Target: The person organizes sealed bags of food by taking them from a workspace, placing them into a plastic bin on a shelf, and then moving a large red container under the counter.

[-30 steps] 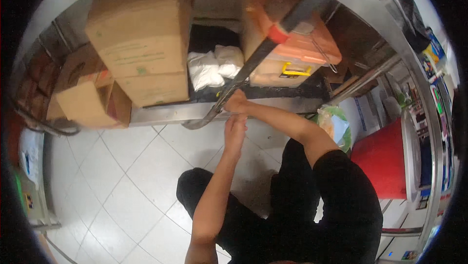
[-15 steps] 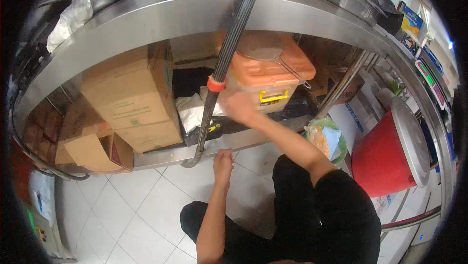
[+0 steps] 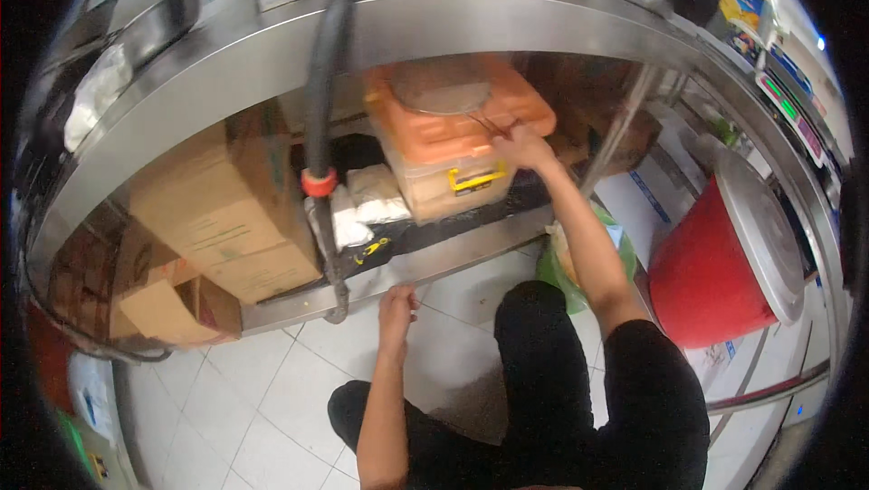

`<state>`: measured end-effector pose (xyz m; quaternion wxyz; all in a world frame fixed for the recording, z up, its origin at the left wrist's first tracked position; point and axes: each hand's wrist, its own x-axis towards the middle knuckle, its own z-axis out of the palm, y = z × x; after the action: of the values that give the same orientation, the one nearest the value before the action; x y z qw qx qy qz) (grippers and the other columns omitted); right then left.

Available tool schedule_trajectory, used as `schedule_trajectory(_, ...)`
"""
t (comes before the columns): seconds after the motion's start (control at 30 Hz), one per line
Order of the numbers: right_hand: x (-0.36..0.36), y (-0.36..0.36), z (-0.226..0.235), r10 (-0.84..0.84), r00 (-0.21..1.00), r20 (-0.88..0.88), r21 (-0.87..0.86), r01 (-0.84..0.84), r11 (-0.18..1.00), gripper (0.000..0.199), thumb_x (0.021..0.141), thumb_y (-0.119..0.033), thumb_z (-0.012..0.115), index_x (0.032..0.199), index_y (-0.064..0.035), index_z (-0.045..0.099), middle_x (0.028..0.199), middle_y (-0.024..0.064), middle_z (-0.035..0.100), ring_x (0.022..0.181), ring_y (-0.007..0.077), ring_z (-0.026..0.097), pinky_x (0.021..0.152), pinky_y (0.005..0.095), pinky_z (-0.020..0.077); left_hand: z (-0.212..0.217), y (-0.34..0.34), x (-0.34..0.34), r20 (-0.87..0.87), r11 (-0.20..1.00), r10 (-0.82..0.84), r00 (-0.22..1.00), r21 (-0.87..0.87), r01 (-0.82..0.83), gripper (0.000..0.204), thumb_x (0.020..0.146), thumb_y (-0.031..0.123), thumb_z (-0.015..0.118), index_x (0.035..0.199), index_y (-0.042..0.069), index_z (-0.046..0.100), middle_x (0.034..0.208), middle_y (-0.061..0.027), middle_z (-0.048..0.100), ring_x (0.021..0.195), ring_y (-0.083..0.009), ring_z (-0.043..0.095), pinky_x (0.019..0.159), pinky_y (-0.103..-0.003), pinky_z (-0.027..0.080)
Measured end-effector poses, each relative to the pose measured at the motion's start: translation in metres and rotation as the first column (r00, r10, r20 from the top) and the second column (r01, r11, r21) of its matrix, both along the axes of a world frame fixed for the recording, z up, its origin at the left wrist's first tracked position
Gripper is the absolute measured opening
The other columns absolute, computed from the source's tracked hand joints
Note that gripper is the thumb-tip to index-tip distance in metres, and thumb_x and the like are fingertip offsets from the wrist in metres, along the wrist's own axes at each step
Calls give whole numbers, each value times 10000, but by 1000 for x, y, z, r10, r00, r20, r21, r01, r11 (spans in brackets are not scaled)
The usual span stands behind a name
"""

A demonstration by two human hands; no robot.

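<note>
A round mesh strainer lies on the orange lid of a clear storage box with a yellow latch. My right hand reaches over the lid's front right corner, its fingers closed around the strainer's thin handle. Lower down, my left hand hangs just in front of the shelf's edge with its fingers curled, and nothing shows in it. White wrapped bundles sit left of the box, and a small yellow-and-black object lies before them.
Cardboard boxes fill the shelf's left side. A black hose with a red ring hangs across the front. On the right stand a red bin with a grey lid and a green bag. The steel counter overhangs the shelf.
My right hand has moved from beside the white bundles to the strainer's handle on the lid and closed on it. My left hand stays low, still curled. The whole view has shifted somewhat.
</note>
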<state>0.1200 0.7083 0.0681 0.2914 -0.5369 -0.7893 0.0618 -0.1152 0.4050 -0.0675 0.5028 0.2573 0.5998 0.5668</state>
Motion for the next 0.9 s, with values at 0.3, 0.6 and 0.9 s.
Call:
schedule_trajectory(0.3, 51, -116, 37, 114, 948, -297, -322, -212, 923, 429, 955, -383, 621, 781, 8, 632, 614, -22, 448, 626, 94, 416, 552, 311, 369, 2, -6, -16, 13, 999, 31, 999, -45, -30, 206, 885, 344, 575, 917, 141, 593, 845, 15, 568, 804, -129, 548, 711, -328, 422)
schedule_trajectory(0.6, 235, -330, 40, -78, 870, -487, -564, -245, 789, 366, 895, -371, 728, 739, -57, 622, 579, -67, 459, 514, 33, 393, 435, 241, 280, 25, -9, -4, 83, 998, -19, 996, -50, 24, 213, 888, 321, 584, 949, 119, 613, 855, 12, 575, 804, -119, 555, 714, -303, 425)
schedule_trajectory(0.9, 303, -427, -23, -544, 508, -668, -574, 114, 811, 397, 915, -395, 699, 681, -115, 540, 486, -75, 403, 385, 25, 344, 349, 224, 211, 17, -9, 10, 99, 988, -104, 990, -103, 114, 183, 914, 296, 559, 927, 118, 599, 857, 16, 571, 803, -111, 557, 702, -287, 417)
